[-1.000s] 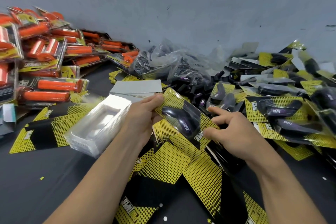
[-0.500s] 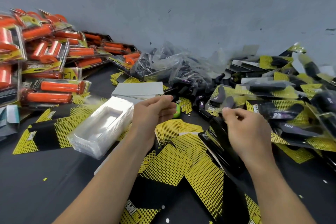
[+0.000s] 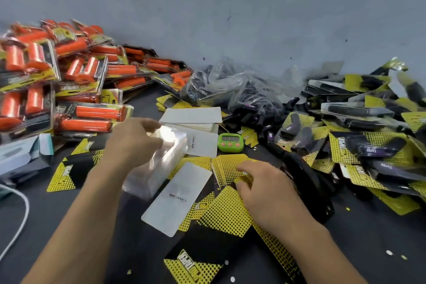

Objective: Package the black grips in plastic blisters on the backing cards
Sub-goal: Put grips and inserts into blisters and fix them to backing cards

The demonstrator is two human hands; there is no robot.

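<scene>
At centre frame, a worker's left hand [image 3: 136, 145] curls its fingers round the top of a stack of clear plastic blisters [image 3: 161, 168], apparently to peel one off. The right hand [image 3: 267, 187] pinches the edge of the fanned backing cards [image 3: 221, 212], kept close below. Loose black grips [image 3: 244, 117] wait beside a green timer [image 3: 230, 143] on the dark surface [image 3: 57, 214]; finished packs [image 3: 368, 152] pile far right.
</scene>
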